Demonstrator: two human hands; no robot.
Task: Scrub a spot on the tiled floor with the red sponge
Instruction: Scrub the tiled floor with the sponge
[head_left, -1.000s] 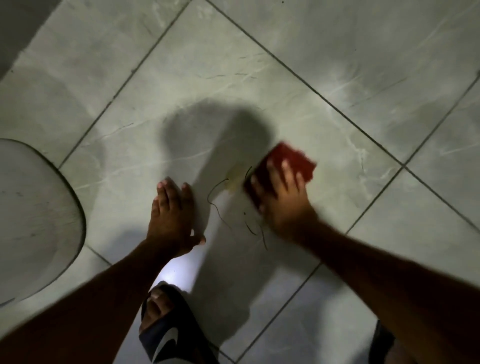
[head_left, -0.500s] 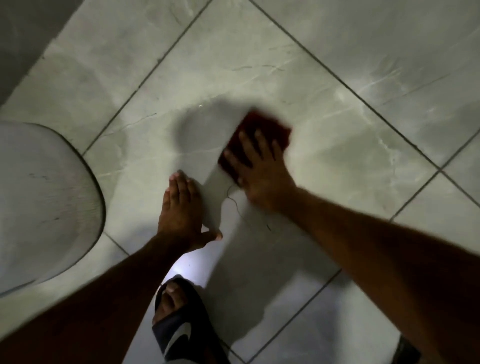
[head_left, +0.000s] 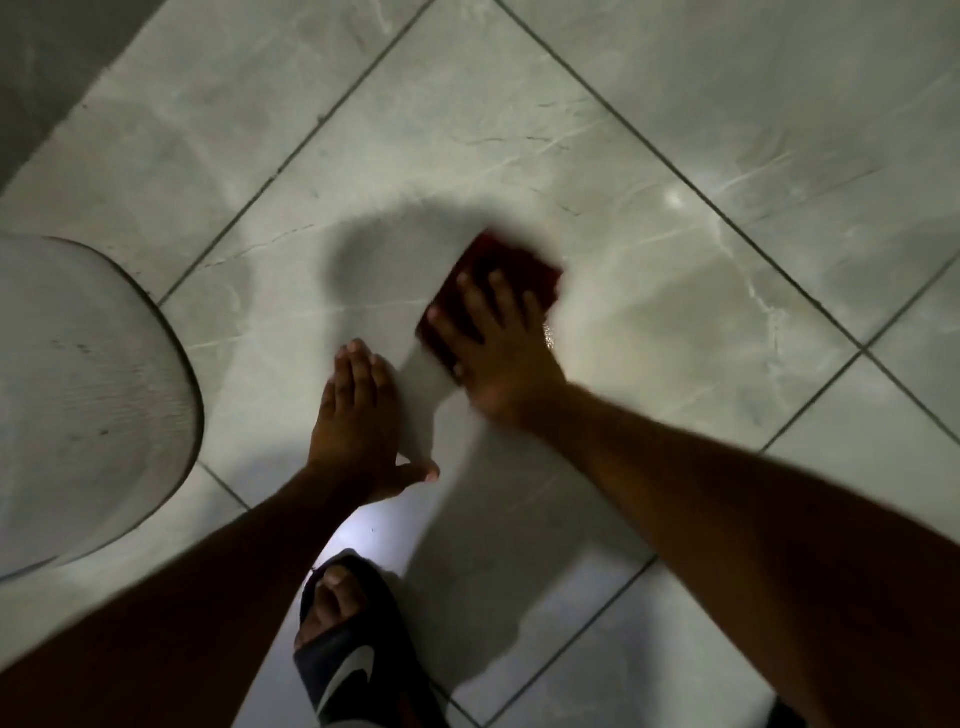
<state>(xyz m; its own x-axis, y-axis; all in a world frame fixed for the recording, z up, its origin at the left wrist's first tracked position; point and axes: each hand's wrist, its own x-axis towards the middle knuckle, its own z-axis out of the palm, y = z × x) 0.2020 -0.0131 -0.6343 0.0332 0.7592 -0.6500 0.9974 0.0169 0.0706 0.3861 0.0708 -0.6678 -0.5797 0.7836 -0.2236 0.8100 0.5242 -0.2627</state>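
The red sponge (head_left: 511, 270) lies flat on a grey marbled floor tile (head_left: 649, 312) near the middle of the head view, blurred by motion. My right hand (head_left: 498, 348) presses down on it with fingers spread over its top. My left hand (head_left: 358, 415) rests flat on the same tile just left of the sponge, fingers together, thumb out to the right, holding nothing. The spot under the sponge is hidden.
A pale rounded object (head_left: 78, 395) fills the left edge. My foot in a dark slide sandal (head_left: 348, 654) stands at the bottom centre. Dark grout lines cross the floor diagonally. A grey wall (head_left: 47, 62) shows at the top left.
My right hand slid the sponge up and left across the tile, then slightly back to the right. The dark threads and yellowish mark seen a second ago are out of sight. My left hand stayed planted.
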